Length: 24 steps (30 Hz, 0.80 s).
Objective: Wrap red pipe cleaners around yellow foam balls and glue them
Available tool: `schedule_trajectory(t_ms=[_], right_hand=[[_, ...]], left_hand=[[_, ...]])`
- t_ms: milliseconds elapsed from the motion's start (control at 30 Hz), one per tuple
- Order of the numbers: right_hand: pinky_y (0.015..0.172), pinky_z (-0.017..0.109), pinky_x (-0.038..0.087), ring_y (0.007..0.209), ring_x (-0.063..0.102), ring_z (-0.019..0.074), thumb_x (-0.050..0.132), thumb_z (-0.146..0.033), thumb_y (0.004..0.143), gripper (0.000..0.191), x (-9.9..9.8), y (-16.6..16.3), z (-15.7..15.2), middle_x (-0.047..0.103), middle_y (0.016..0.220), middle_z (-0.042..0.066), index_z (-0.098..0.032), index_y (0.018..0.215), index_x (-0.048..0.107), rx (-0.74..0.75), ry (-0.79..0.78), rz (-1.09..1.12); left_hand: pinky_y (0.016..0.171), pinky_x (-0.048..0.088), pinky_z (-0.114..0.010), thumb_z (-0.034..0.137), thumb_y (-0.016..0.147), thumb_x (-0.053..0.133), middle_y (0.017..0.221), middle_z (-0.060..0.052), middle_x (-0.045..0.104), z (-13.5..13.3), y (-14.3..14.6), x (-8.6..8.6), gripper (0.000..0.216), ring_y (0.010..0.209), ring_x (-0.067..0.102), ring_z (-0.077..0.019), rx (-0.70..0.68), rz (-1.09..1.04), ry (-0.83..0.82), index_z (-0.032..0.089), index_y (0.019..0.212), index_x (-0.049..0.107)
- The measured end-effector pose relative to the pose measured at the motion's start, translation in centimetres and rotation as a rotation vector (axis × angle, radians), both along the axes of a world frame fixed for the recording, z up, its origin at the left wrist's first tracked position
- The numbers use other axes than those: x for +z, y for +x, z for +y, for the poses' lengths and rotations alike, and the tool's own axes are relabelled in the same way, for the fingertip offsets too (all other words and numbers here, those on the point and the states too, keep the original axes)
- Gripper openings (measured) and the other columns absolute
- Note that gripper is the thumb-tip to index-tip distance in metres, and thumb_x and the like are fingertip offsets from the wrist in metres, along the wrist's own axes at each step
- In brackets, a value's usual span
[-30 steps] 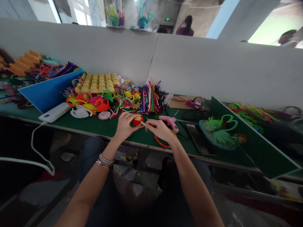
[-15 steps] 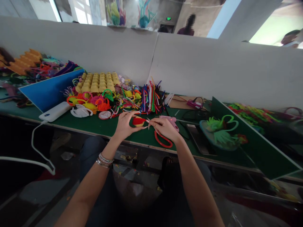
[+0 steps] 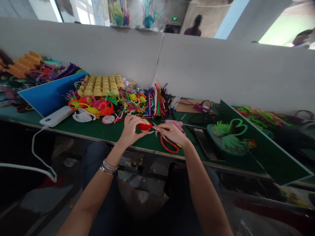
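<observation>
Between the thumb and fingers of my left hand (image 3: 130,129) is a small rounded craft piece (image 3: 144,126), red with a pale yellow part. My right hand (image 3: 172,132) grips a pair of scissors with a red handle (image 3: 169,146); the handle loop hangs below the palm. Its blades stick out past my fingertips, close to the piece's right side. Whether they touch it I cannot tell. A pink glue gun (image 3: 175,123) with a small red light lies just behind my right hand, partly covered by it.
Colourful pipe cleaners (image 3: 158,100) stand bunched behind my hands. A yellow egg tray (image 3: 102,86), fuzzy craft pieces (image 3: 105,108) and a white power bank (image 3: 57,116) are at left. A phone (image 3: 206,144), a blue dish (image 3: 231,150) and a green board (image 3: 261,144) are at right.
The craft piece has turned in my left hand, showing more yellow on top. The scissor blades have come into clearer view, their tips slightly apart.
</observation>
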State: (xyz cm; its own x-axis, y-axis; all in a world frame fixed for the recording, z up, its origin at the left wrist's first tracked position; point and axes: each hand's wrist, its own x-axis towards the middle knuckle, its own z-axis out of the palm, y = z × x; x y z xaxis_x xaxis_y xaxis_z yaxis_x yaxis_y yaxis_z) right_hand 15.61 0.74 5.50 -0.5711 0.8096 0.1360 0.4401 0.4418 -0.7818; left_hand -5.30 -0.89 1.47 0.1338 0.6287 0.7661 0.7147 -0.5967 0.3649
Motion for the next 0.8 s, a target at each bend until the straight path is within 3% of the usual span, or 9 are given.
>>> schedule_trajectory(t_ms=[800], right_hand=[[0.049, 0.022, 0.031, 0.047, 0.037, 0.0077, 0.05, -0.054, 0.082, 0.041, -0.35, 0.11, 0.11, 0.045, 0.054, -0.004, -0.017, 0.073, 0.064, 0.006, -0.007, 0.013]], left_hand=[[0.103, 0.032, -0.046, 0.048, 0.066, 0.071, 0.088, -0.002, 0.065, -0.14, -0.01, -0.03, 0.034, 0.094, 0.054, -0.0194, 0.019, 0.032, 0.056, 0.023, 0.079, 0.052]])
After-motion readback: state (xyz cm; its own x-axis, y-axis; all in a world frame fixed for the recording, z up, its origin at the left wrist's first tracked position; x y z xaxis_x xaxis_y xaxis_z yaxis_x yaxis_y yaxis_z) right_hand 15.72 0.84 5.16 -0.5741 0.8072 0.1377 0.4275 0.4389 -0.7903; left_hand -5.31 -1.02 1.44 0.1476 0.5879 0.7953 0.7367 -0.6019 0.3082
